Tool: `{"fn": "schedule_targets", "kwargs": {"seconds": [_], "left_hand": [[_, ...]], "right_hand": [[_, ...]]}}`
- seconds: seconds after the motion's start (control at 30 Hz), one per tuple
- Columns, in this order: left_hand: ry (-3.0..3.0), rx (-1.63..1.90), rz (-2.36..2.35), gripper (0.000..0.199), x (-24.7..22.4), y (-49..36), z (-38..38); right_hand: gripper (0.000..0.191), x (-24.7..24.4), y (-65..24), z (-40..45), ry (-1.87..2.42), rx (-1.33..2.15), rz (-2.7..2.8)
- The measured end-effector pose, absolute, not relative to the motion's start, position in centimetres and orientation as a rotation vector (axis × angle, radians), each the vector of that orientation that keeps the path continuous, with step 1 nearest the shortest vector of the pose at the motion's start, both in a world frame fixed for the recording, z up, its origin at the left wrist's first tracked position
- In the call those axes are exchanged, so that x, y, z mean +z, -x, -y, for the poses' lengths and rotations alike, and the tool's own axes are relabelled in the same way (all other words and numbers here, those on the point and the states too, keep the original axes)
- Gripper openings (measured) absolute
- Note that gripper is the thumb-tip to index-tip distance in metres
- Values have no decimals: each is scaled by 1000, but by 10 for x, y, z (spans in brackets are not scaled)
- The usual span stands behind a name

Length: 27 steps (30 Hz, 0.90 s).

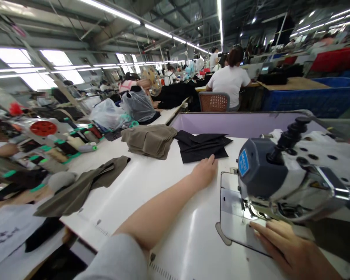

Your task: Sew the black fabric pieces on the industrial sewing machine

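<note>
My left hand (204, 172) reaches across the white table to the near edge of a small pile of black fabric pieces (199, 147). Its fingers are curled and closed at that edge, their tips partly hidden. My right hand (291, 247) lies with fingers stretched out on the metal plate of the sewing machine (259, 171), just in front of the lit needle area. I see no fabric under the right fingers. To the left of the black pieces sits a stack of olive-brown fabric pieces (150, 140).
An olive-brown fabric strip (101, 177) hangs over the table's left edge. Thread cones (65, 147) stand at the left beside another machine. Plastic bags (136, 104) lie farther back. A co-worker (231, 79) sits ahead near a blue bin (312, 99).
</note>
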<state>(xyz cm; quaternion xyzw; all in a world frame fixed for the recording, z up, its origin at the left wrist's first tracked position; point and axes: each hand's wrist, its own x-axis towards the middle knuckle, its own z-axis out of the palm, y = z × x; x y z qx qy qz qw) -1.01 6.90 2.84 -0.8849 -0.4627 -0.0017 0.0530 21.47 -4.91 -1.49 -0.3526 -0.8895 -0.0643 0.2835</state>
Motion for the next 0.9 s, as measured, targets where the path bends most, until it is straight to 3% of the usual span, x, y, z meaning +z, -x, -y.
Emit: {"fn": "schedule_targets", "kwargs": {"seconds": [0.1,0.27,0.5,0.67,0.77,0.9], "left_hand": [[2792,-45,1318,33,33,15,-54],[3355,-197,861,22,59,8,39],[3651,-206,400,31,80,-42,109],[3736,-639,474,48,64,-90,124],[3629,-960,616,48,53,-108,129],[3598,-925,651,39,52,-112,149]], "right_hand": [[30,-11,-215,51,1025,-93,2413],[30,12,-223,52,1475,95,2346],[16,47,-251,55,1810,202,1860],[30,40,-255,48,1759,372,1296],[30,34,-252,42,1664,440,1004],[26,35,-248,40,1545,542,786]]}}
